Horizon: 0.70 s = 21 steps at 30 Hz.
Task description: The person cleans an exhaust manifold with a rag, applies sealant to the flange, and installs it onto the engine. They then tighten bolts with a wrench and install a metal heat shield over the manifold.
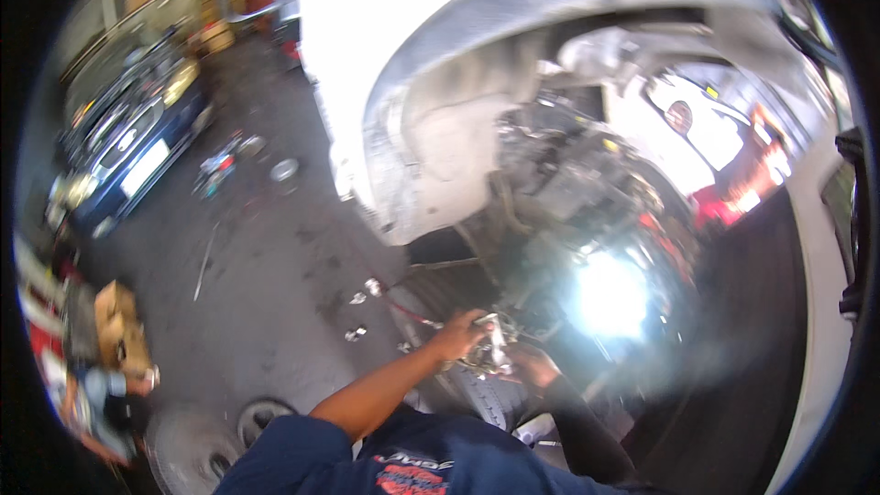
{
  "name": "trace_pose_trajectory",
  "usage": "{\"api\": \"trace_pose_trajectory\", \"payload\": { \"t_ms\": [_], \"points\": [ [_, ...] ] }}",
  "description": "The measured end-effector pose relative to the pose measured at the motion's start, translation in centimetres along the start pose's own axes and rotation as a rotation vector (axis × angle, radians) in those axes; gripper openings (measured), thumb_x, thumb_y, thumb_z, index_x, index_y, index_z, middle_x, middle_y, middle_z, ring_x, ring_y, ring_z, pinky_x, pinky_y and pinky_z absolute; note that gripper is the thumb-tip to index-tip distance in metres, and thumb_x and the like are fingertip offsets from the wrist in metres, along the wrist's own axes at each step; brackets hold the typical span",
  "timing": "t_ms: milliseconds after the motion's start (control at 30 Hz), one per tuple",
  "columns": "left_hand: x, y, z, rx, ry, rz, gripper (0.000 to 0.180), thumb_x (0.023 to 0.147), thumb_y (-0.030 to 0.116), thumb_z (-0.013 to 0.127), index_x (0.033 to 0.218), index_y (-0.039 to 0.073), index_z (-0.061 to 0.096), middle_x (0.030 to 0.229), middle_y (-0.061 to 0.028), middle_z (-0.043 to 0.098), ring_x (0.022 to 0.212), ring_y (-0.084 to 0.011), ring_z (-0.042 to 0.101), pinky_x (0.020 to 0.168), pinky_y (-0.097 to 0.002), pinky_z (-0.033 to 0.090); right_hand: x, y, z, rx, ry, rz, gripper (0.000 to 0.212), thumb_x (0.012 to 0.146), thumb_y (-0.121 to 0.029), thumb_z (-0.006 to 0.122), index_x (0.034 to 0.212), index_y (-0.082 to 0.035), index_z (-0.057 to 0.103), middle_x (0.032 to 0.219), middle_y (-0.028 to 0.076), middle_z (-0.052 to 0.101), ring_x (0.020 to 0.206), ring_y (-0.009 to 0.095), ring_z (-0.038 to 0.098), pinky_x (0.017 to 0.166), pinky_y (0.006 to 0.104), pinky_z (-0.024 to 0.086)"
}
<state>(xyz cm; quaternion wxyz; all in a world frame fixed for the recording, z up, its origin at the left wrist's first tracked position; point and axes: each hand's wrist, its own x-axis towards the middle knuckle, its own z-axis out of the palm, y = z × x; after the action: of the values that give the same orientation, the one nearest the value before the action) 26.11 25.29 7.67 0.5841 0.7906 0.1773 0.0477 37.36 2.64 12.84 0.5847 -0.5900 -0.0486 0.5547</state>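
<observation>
My left hand is closed on the near side of a shiny, irregular metal part, low in the middle of the view. My right hand lies against the part's right side; its fingers are smeared and partly hidden. What kind of part it is cannot be made out. A thin red hose runs along the floor and up towards my left hand. Just beyond my hands are the dark mechanical parts in the opened wheel well of a white vehicle.
A bright work light glares at the right. Small metal pieces and scattered tools lie on the dark floor. A blue car stands far left; cardboard boxes and another person are at the left edge. Another person in red is far right.
</observation>
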Motion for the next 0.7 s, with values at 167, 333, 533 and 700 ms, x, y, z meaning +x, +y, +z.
{"api": "trace_pose_trajectory", "payload": {
  "t_ms": [167,333,533,700],
  "points": [
    [0.6,-0.3,-0.7,0.129,-0.016,0.171,0.065,0.106,0.060,0.063,0.136,0.003,0.067,0.123,-0.0271,0.069,0.117,-0.0387,0.067,0.102,-0.0477,0.052,1.4,0.5,0.0,-0.872,0.094,-0.270,0.054,0.100,-0.045,0.076,0.133,-0.004,0.073,0.104,0.010,0.074,0.096,0.021,0.070,0.083,0.0346,0.057],
    [0.7,-0.2,-1.2,0.037,0.043,0.164,0.063,0.107,0.057,0.063,0.137,0.002,0.060,0.126,-0.0282,0.068,0.121,-0.0437,0.064,0.102,-0.0509,0.051,0.9,0.3,1.5,-0.103,0.243,-0.272,0.043,0.099,-0.040,0.081,0.119,-0.003,0.070,0.102,0.002,0.072,0.088,0.013,0.068,0.076,0.0317,0.055],
    [1.2,-0.5,-1.7,0.364,0.106,0.330,0.048,0.110,0.039,0.059,0.138,0.000,0.055,0.133,-0.0323,0.063,0.123,-0.0523,0.061,0.104,-0.0530,0.049,2.9,1.1,0.7,0.139,0.419,-0.440,0.041,0.101,-0.026,0.079,0.131,-0.002,0.064,0.110,0.004,0.071,0.089,0.017,0.067,0.076,0.0362,0.056],
    [0.7,0.2,-1.5,0.466,0.096,0.287,0.041,0.110,0.031,0.057,0.141,0.004,0.057,0.136,-0.0315,0.060,0.124,-0.0534,0.059,0.104,-0.0557,0.050,4.4,1.2,0.9,0.242,0.501,-0.419,0.047,0.097,-0.030,0.084,0.131,-0.005,0.063,0.115,0.004,0.071,0.096,0.017,0.066,0.082,0.0355,0.054]
  ]
}}
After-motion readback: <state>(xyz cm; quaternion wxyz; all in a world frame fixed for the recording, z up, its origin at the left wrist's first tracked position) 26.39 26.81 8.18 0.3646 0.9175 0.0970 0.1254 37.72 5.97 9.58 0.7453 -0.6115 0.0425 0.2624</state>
